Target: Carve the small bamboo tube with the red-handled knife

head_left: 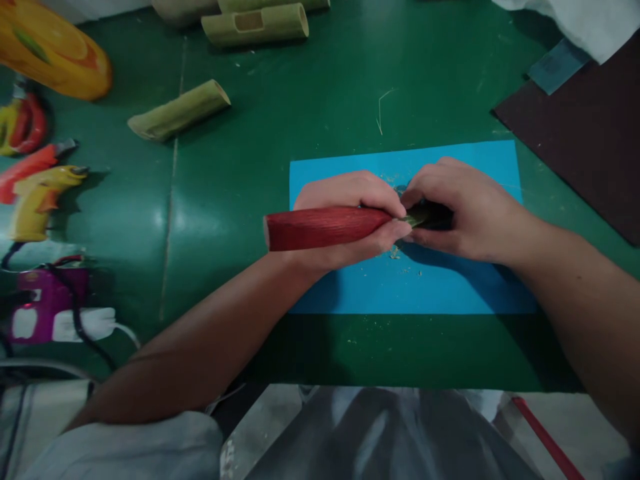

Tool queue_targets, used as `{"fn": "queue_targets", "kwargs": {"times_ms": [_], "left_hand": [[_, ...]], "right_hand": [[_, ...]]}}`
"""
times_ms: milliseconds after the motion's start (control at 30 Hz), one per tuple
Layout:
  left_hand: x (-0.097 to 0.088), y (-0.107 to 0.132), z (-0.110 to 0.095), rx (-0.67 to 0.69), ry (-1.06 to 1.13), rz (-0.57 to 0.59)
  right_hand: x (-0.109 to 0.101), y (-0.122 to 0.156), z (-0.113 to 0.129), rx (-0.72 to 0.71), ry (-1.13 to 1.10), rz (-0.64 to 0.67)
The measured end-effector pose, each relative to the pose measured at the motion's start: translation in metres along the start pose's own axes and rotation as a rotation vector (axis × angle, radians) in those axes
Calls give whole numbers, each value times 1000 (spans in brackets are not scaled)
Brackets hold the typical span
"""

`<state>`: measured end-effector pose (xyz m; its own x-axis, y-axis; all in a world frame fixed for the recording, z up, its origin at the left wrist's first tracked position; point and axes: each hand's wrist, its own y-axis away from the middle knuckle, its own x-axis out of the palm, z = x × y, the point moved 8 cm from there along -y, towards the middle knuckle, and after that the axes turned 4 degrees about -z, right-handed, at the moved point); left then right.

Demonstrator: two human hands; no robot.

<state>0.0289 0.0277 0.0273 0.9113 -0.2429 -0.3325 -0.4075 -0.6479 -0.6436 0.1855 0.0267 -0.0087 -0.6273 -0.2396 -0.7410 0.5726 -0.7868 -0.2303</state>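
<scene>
A red, ribbed, tapered piece [325, 228] with a pale flat-cut end lies along my left hand [350, 190]. My left thumb and fingers pinch its narrow end, where streaky green shows at the tip. My right hand [463, 210] curls around the dark green part [425, 217] beyond that pinch, its fingertips close to those of my left hand. What the right fingers grip inside is partly hidden in shadow. Below both hands is a blue sheet [320, 293], with small pale shavings [395, 253] scattered on it.
Cut bamboo pieces [180, 112] lie at the upper left, one with a window cut [280, 25]. Along the left are a yellow glue gun [37, 197], red-handled tool [30, 170], orange bottle [55, 50] and purple power strip [75, 287] with cables. A dark board [580, 133] lies right.
</scene>
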Motion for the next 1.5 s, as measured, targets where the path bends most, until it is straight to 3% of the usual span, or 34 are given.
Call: {"fn": "queue_targets", "kwargs": {"times_ms": [167,567,900,1167,1500], "left_hand": [[1,-1,-1,47,17,6],[-2,0,1,-29,46,-7],[1,-1,2,-11,49,20],[-2,-1,2,64,-31,-60],[-3,-1,-1,12,-79,-31]], "right_hand": [[-1,0,-1,-11,-16,-18],[0,1,-2,-12,7,-30],[-2,0,1,-33,-5,-31],[-1,1,-2,-25,-2,-37],[1,0,-3,-3,-21,-9]]}}
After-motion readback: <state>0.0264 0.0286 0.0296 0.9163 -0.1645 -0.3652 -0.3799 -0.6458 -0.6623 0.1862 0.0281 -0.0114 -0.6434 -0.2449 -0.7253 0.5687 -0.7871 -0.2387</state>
